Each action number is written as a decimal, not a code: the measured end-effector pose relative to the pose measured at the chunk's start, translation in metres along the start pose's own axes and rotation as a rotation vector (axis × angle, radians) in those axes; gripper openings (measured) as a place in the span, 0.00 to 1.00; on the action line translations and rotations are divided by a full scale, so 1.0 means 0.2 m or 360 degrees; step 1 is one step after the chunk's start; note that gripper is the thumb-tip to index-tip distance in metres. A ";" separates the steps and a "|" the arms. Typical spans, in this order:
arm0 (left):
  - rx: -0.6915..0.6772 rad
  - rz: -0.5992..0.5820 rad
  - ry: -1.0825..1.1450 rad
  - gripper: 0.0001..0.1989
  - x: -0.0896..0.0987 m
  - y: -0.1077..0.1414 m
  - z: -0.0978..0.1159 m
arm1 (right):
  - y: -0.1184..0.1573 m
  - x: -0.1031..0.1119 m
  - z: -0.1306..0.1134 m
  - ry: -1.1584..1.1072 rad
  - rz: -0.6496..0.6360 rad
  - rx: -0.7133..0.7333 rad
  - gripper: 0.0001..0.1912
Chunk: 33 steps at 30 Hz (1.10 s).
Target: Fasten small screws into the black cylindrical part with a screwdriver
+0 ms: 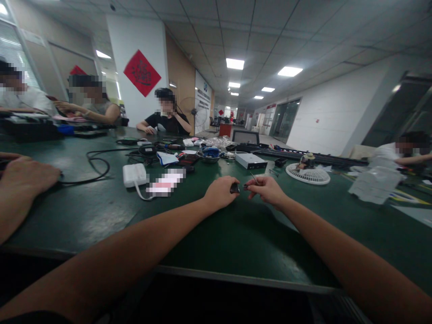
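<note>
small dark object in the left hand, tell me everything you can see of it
The small dark glossy object sits in the left hand, partly hidden by the grip. Its exposed end faces the right hand across a gap and carries a pale glint. It could be plastic or metal; its parts are too small to tell. It is held over the dark green tabletop.

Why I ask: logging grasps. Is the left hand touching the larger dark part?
Touching. Head view: the left hand holds the larger dark part, no gap showing.
</note>
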<state>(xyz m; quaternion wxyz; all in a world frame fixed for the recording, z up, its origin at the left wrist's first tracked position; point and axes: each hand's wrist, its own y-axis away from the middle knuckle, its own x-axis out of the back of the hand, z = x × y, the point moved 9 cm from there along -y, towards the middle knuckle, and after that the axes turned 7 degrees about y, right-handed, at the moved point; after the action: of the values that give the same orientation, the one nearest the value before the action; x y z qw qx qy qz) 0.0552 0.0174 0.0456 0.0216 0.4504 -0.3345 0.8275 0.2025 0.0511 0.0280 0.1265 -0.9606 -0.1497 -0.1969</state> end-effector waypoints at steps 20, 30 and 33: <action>-0.0065 -0.0037 0.0044 0.16 0.00 0.00 0.03 | -0.01 -0.01 -0.01 0.0287 -0.0056 0.0173 0.15; -0.0177 -0.0092 0.0082 0.15 -0.02 0.00 0.07 | -0.02 -0.01 0.00 0.0354 -0.0029 0.0192 0.15; -0.0206 -0.0098 0.0091 0.15 -0.02 0.01 0.08 | -0.02 0.00 -0.01 0.0417 0.0005 0.0178 0.16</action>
<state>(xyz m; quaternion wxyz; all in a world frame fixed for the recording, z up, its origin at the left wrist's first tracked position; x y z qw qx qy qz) 0.0686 0.0087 0.0474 0.0857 0.4344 -0.3724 0.8156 0.2016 0.0537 0.0307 0.1986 -0.9184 -0.1412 -0.3117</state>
